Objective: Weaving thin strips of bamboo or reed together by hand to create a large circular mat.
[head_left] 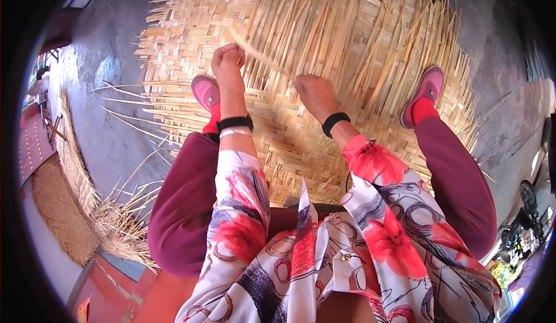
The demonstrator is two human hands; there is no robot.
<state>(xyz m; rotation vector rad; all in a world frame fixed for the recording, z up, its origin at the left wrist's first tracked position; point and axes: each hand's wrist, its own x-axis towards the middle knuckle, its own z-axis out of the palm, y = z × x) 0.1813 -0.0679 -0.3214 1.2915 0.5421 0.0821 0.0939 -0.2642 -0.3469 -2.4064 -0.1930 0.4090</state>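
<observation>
A large woven mat of pale bamboo strips (pixel 202 28) lies between my feet, with many loose strip ends fanned across it. My right hand (pixel 317 96) is closed over the mat's middle. From its fingertips a long bamboo strip (pixel 255 51), blurred by motion, arcs up and left, then bends back to the right. My left hand (pixel 229 62) is raised over the mat's left part, fingers curled together beside that strip. What its fingertips hold, if anything, is hidden.
My pink shoes (pixel 205 91) press on the mat at either side. Long strip ends stick out over the grey floor (pixel 116 62) on the left. More woven matting (pixel 63 207) and a bundle of strips (pixel 124 221) lie at the lower left. A wheeled vehicle (pixel 524 213) stands at the right.
</observation>
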